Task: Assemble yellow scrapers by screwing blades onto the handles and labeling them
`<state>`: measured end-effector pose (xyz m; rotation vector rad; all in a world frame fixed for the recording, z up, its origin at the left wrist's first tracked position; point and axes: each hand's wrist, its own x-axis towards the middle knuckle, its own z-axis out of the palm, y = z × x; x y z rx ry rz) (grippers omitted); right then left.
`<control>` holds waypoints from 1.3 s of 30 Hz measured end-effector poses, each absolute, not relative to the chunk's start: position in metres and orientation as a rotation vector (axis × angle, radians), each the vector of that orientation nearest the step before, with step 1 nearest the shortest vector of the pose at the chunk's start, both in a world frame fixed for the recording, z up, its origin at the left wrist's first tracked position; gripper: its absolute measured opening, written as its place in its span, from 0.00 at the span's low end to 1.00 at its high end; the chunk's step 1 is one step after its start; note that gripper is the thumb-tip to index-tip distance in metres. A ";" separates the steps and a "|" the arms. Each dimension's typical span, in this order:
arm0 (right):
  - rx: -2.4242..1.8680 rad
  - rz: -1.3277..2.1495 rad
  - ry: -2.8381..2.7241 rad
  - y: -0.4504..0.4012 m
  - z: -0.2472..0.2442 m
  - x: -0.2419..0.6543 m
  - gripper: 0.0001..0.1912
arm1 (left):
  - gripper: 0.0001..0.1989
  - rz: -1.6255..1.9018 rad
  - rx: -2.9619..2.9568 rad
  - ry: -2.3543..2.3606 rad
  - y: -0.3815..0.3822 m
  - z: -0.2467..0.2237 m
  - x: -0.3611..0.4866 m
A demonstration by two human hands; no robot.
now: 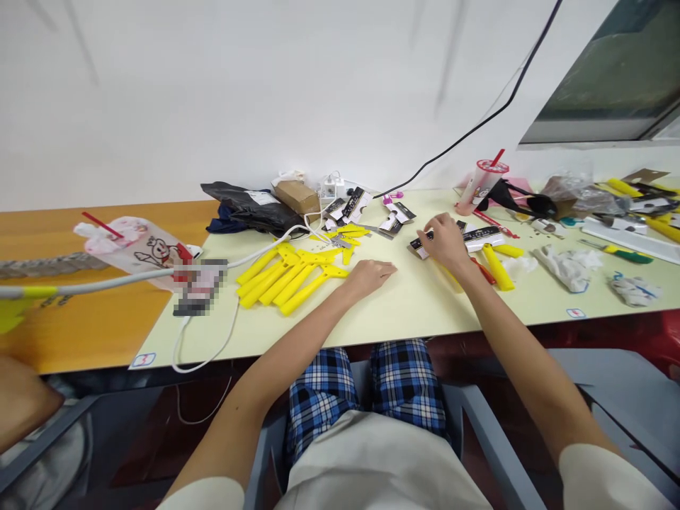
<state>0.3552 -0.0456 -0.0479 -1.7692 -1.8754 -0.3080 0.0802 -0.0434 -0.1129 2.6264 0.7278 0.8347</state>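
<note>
My left hand (372,276) rests on the pale table top, its fingers drawn together and bent; nothing shows in them. Left of it several yellow scrapers (297,276) lie side by side, handles pointing towards me. Behind these are smaller yellow scraper pieces and grey metal blades (338,241). My right hand (445,241) is closed at the fingertips on a black-and-white packaging card (417,245), partly covered by the hand. A yellow handle (449,276) lies partly hidden under that wrist. Just right are another yellow handle (498,268) and a black-and-white card (483,237).
A drink cup (481,185) stands at the back right; another bagged cup (151,251) leans at the left. A phone (200,287) with a white cable lies nearby. Black plastic bag (255,205) and small carton (296,196) sit by the wall. Another person's arm (24,404) shows at far left.
</note>
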 end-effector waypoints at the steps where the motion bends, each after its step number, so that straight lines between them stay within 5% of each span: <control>1: -1.689 -0.276 -1.924 -0.039 -0.046 0.337 0.11 | 0.15 0.830 2.657 0.723 -0.044 -0.113 0.081; 9: -1.424 0.017 -2.133 0.012 -0.074 0.237 0.06 | 0.16 0.833 2.914 0.667 -0.048 -0.109 0.080; 23: -1.185 0.171 -2.200 0.020 -0.104 0.258 0.22 | 0.17 0.921 2.738 0.858 -0.044 -0.102 0.062; 34: -1.015 0.189 -2.342 0.028 -0.114 0.250 0.24 | 0.17 0.685 2.916 0.876 -0.059 -0.089 0.044; 39: -1.052 0.146 -2.321 0.024 -0.109 0.250 0.21 | 0.15 0.881 2.757 1.119 -0.074 -0.085 0.003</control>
